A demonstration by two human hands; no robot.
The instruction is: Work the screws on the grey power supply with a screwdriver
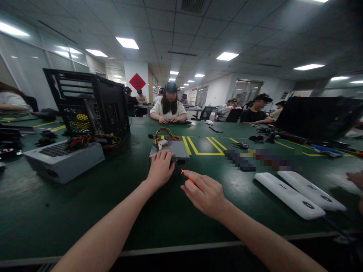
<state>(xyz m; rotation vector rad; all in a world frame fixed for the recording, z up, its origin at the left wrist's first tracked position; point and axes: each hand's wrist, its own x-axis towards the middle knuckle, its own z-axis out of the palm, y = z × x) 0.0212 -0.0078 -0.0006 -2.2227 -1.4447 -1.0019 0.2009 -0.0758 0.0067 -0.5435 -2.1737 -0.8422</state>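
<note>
A small grey computer power supply (181, 148) sits on the green table in front of me. Coloured cables with a white connector (162, 144) bunch on its far side. My left hand (161, 166) grips its near left part, with the fingers curled over the top and the thumb on the near side by the socket. My right hand (204, 192) is closed around an orange-handled screwdriver (187, 176), just to the right of the power supply's near face. The thin tip points up and left towards that face; whether it touches is too small to tell.
On the left stand a black computer case (110, 102) and a larger grey power supply (68, 162). Two white power banks (289, 194) lie to the right, with a blurred dark object (240, 160) behind them. A person (170, 107) sits across the table (136, 234).
</note>
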